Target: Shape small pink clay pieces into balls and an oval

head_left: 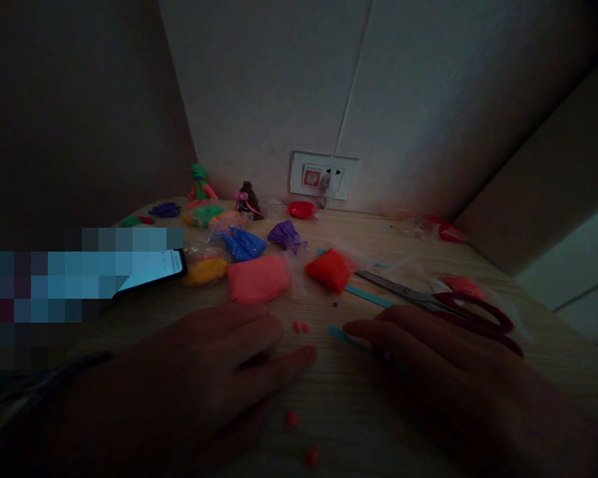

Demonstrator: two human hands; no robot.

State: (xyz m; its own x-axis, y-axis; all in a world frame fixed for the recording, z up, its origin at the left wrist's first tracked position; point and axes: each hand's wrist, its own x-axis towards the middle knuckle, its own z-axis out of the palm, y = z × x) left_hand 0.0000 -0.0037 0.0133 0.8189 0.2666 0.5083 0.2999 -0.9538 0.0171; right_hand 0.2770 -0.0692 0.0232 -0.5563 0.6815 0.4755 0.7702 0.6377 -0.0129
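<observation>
left hand [214, 352] and right hand [448, 365] low over the table [339, 411], a blue strip [335, 333] at the right fingertips

head view: the two hands fill the near part of the picture, backs up, fingertips facing each other across a gap. the blue strip lies at the right hand's fingertips – its rounded end shows just past them, to the left, and the rest runs back beneath the fingers. its long axis slants from far left to near right, the visible end pointing left and slightly away from the person. the right fingers are stretched and close together; whether they pinch the strip or merely rest on it, i cannot tell. the left fingers are bent, one digit reaching out to the right – anything inside them is hidden.

just beyond that digit sit two small red balls [296, 326]; two more red lumps [292, 418] lie between the hands, nearer the bottom edge. past the right hand are scissors [408, 293], blades to the left, and a second blue strip [369, 296] on a similar slant, its far end by an orange-red packet [329, 271]. a pink packet [258, 279] lies just beyond the left hand, a yellow packet [206, 271] beside it. at the back stand a green figure [198, 174] and a brown figure [248, 196].
</observation>
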